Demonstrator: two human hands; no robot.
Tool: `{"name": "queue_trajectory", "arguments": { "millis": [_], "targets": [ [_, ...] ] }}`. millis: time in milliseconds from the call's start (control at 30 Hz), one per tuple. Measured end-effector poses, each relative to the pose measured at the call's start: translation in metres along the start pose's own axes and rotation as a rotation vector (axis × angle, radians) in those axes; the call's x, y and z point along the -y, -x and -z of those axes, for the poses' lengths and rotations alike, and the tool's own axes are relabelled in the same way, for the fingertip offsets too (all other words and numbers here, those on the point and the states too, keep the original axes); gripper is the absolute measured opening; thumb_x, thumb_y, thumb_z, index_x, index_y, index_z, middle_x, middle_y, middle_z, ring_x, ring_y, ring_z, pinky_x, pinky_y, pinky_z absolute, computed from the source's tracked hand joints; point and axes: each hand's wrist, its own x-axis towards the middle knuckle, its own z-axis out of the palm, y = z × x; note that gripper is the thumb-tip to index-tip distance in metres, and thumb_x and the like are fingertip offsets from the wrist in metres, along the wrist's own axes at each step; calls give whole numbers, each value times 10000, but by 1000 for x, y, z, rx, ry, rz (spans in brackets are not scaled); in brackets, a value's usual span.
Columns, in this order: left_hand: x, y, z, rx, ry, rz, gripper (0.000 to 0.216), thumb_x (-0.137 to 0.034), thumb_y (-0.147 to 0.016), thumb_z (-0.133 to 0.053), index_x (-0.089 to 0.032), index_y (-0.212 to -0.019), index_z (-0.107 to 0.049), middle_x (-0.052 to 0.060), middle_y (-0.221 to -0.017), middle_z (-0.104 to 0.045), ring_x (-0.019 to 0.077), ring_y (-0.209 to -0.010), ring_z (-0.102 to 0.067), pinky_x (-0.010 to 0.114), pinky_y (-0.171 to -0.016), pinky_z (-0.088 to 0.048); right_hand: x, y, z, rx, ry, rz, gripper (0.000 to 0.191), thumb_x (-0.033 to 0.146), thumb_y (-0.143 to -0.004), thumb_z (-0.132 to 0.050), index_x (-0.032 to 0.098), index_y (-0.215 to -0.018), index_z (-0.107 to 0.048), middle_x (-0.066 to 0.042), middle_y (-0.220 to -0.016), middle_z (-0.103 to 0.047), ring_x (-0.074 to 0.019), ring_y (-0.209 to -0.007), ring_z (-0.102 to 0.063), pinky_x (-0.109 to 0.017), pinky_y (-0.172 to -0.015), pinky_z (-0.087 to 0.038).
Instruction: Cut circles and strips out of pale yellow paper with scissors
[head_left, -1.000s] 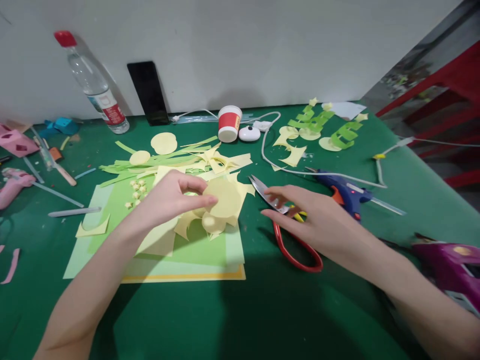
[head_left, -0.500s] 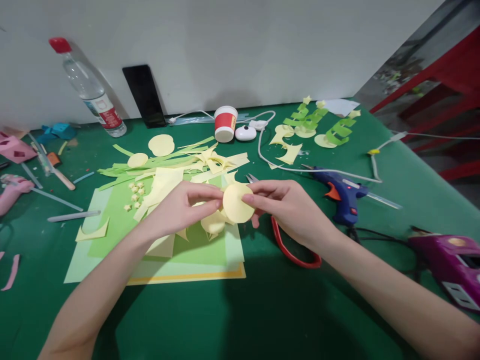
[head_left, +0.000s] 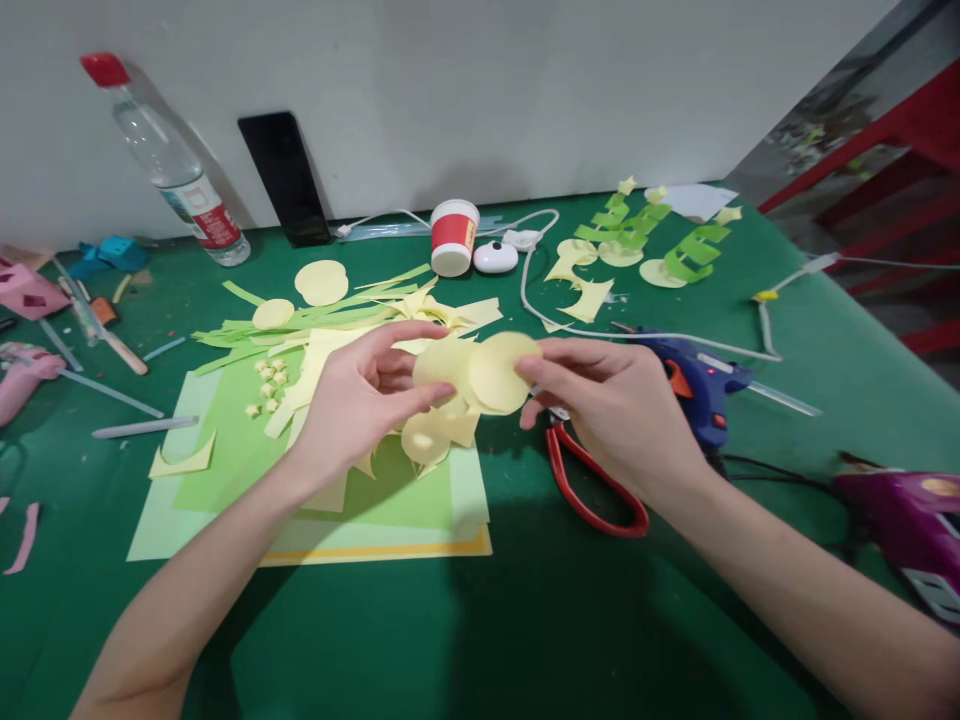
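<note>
My left hand (head_left: 360,400) pinches a pale yellow paper circle (head_left: 442,365) by its lower edge, held above the paper pile. My right hand (head_left: 611,410) pinches a second yellow paper circle (head_left: 501,372) by its right edge; the two circles overlap slightly in the middle. Below them lie more yellow cut-outs (head_left: 427,435) on stacked green and yellow sheets (head_left: 247,450). Red-handled scissors (head_left: 592,490) lie on the green table (head_left: 525,620) under my right hand.
A blue glue gun (head_left: 701,385) lies right of my right hand, a purple one (head_left: 911,515) at the right edge. Green strips and yellow scraps (head_left: 330,315), a red-and-white cup (head_left: 452,237), a water bottle (head_left: 169,165), a black phone (head_left: 283,178) and green-yellow paper figures (head_left: 645,245) stand behind.
My right hand left the scissors, came to the circle held by my left hand, and the stack has been pulled apart into two circles, one in each hand, lifted slightly.
</note>
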Motion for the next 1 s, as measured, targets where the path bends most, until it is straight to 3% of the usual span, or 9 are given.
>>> {"name": "queue_trajectory", "arguments": {
  "millis": [200,467,633,900,1000],
  "targets": [
    [3,-2,-1,3,123,46,374,-278,-675,-722,-195,-1020,-601,-38,-629,-565,114,-587,-615,246,-586,-561,1,-5,4,-35,-277,-54,73,248,-721,-652,234,-653,-676,40,-630,-595,-73,-524,-535,-185,-485,-498],
    [8,-4,-1,91,374,154,297,-266,-686,-719,-197,-947,-597,-66,-567,-565,83,-518,-587,196,-516,-567,5,-4,3,45,-317,-184,81,230,-741,-641,243,-671,-680,23,-674,-595,-80,-560,-527,-173,-488,-473],
    [4,-6,-1,151,526,218,201,-224,-750,-656,-174,-940,-612,-38,-659,-633,85,-538,-622,184,-518,-571,6,-4,7,72,-355,-232,83,250,-776,-608,230,-720,-665,11,-691,-574,-84,-580,-520,-161,-491,-467],
    [3,-5,-1,204,623,239,179,-161,-789,-581,-166,-963,-617,-10,-698,-654,138,-631,-669,190,-483,-566,5,-7,4,111,-462,-198,112,260,-708,-653,206,-611,-639,30,-558,-511,-60,-448,-450,-157,-405,-424],
    [2,-4,0,148,627,237,206,-149,-760,-610,-161,-965,-627,-13,-698,-642,115,-578,-636,210,-486,-570,4,-7,4,101,-444,-189,98,246,-702,-657,201,-614,-656,26,-598,-529,-56,-471,-458,-152,-401,-426]
  ]
}}
